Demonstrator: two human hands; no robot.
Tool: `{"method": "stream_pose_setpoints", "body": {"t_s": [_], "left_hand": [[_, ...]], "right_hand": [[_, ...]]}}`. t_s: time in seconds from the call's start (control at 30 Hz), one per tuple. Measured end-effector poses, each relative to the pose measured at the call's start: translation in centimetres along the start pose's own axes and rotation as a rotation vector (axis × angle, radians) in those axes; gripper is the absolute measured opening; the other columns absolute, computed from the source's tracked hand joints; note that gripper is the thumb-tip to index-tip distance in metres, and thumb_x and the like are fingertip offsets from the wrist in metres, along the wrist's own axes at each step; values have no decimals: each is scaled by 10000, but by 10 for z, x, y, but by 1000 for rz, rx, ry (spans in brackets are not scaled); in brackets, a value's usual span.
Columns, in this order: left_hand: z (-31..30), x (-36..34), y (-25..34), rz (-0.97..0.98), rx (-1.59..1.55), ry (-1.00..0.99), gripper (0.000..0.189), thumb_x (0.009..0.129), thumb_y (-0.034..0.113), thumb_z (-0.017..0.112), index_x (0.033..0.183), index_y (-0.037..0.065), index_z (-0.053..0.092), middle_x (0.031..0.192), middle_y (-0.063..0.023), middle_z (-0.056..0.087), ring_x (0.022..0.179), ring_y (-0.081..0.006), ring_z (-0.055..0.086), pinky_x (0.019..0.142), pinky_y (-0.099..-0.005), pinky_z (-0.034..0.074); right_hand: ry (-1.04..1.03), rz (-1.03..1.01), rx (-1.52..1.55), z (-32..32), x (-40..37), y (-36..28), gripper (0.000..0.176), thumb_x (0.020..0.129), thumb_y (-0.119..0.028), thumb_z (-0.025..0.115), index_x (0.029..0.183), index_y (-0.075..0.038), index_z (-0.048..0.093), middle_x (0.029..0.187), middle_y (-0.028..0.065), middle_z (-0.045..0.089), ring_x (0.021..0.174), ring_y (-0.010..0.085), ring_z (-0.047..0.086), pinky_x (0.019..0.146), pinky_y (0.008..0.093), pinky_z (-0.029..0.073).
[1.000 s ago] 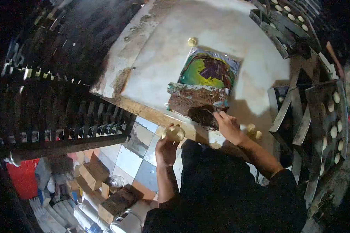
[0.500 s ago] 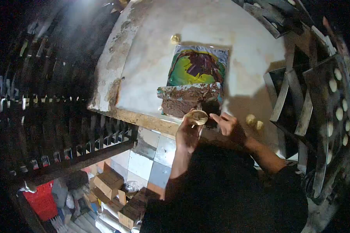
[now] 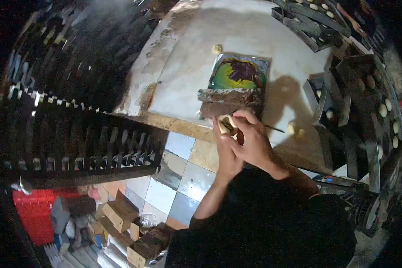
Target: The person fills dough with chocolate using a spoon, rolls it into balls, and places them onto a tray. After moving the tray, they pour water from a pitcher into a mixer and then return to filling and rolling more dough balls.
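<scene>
A piece of pale dough point(image 3: 224, 121), cupped open with a dark hollow inside, is held between both hands above the table's front edge. My left hand point(image 3: 228, 154) is closed round its left side and underside. My right hand point(image 3: 256, 145) grips the right rim with bent fingers. Just behind the hands lies a brown paste block point(image 3: 219, 108) in an opened, colourful plastic wrapper point(image 3: 242, 73). A thin dark tool point(image 3: 274, 129) sticks out to the right of my right hand; its other end is hidden.
Dough balls point(image 3: 292, 128) sit at the right, and another dough ball point(image 3: 217, 48) lies behind the wrapper. Metal tins point(image 3: 319, 96) and trays with several dough pieces point(image 3: 383, 110) line the right side. Cardboard boxes point(image 3: 120, 211) and a red crate point(image 3: 33, 214) stand on the floor at lower left.
My right hand has moved left from beside the dough and now grips it together with my left hand. The dough's opening looks narrower. The camera view has shifted.
</scene>
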State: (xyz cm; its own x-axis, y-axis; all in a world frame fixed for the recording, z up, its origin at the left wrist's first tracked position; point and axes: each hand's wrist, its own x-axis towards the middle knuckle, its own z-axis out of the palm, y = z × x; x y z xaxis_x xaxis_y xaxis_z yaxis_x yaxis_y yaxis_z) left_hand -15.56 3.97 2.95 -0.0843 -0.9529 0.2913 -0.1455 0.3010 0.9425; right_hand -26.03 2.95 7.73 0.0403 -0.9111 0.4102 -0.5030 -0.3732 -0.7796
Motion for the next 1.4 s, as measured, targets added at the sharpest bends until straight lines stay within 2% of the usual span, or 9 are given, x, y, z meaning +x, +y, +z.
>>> {"method": "stream_pose_setpoints", "body": {"t_s": [0.1, 0.23, 0.43, 0.7, 0.87, 1.0, 1.23, 1.3, 1.4], "left_hand": [[-36, -28, 33, 149, 114, 62, 719, 931, 74, 475, 1486, -73, 42, 1464, -252, 270, 1303, -321, 380, 1072, -396, 320], [-83, -75, 61, 18, -814, 163, 770, 876, 294, 690, 1446, -35, 289, 1326, -177, 449, 1194, -233, 471, 1012, -370, 385], [-101, -131, 64, 331, -205, 213, 348, 874, 296, 684, 1105, 40, 640, 1218, -213, 551, 1099, -315, 558, 898, -407, 469], [-72, -162, 102, 459, 399, 70, 629, 798, 221, 708, 1345, 26, 466, 1038, -168, 585, 909, -245, 506, 773, -346, 417], [4, -169, 121, 97, -751, -285, 627, 826, 552, 576, 1148, 15, 541, 1111, -121, 409, 1016, -264, 465, 896, -389, 406], [85, -183, 151, 200, -761, -375, 426, 942, 541, 467, 790, 153, 550, 1073, -89, 387, 971, -252, 426, 871, -474, 445], [221, -202, 225, 483, -731, -240, 543, 746, 393, 787, 1093, 195, 418, 1002, -86, 410, 900, -224, 455, 687, -391, 582], [254, -204, 235, 526, -871, -384, 790, 653, 417, 859, 1221, 124, 395, 1034, -117, 465, 877, -204, 487, 684, -369, 565], [282, -186, 257, 617, -767, -581, 652, 622, 472, 866, 994, 0, 612, 880, -138, 615, 795, -231, 558, 687, -415, 504]], "right_hand": [[144, -229, -70, 5, -9, -51, 203, 800, -32, 661, 983, 52, 642, 1005, 165, 606, 865, 305, 648, 736, 354, 535], [42, -498, -4, 2, -41, -97, 184, 758, -13, 720, 926, 48, 678, 997, 136, 641, 837, 260, 652, 704, 336, 535], [-303, 401, 631, -8, -99, -126, 302, 745, -116, 787, 1006, 2, 692, 826, 116, 668, 747, 214, 645, 656, 290, 507], [-13, -291, -94, -48, -156, -150, 361, 727, -50, 758, 1067, 10, 652, 1023, 126, 632, 849, 261, 654, 699, 325, 542], [81, -235, -108, -132, -185, -137, 338, 704, -79, 793, 1012, -29, 662, 949, 97, 648, 741, 219, 645, 618, 293, 524], [225, 100, 71, -210, -227, -136, 327, 653, -84, 828, 933, -90, 659, 901, 89, 645, 677, 200, 634, 581, 305, 518], [368, -365, -366, -312, -306, -112, 338, 744, -68, 768, 1051, -2, 644, 1060, 173, 640, 978, 199, 650, 794, 324, 563], [7, 420, 349, -362, -310, -127, 379, 759, -153, 749, 1110, -77, 627, 1094, 139, 628, 990, 241, 629, 832, 370, 537], [40, -206, -78, -356, -333, -74, 335, 785, -200, 713, 1099, -111, 640, 1112, 120, 607, 971, 289, 624, 831, 425, 513]]}}
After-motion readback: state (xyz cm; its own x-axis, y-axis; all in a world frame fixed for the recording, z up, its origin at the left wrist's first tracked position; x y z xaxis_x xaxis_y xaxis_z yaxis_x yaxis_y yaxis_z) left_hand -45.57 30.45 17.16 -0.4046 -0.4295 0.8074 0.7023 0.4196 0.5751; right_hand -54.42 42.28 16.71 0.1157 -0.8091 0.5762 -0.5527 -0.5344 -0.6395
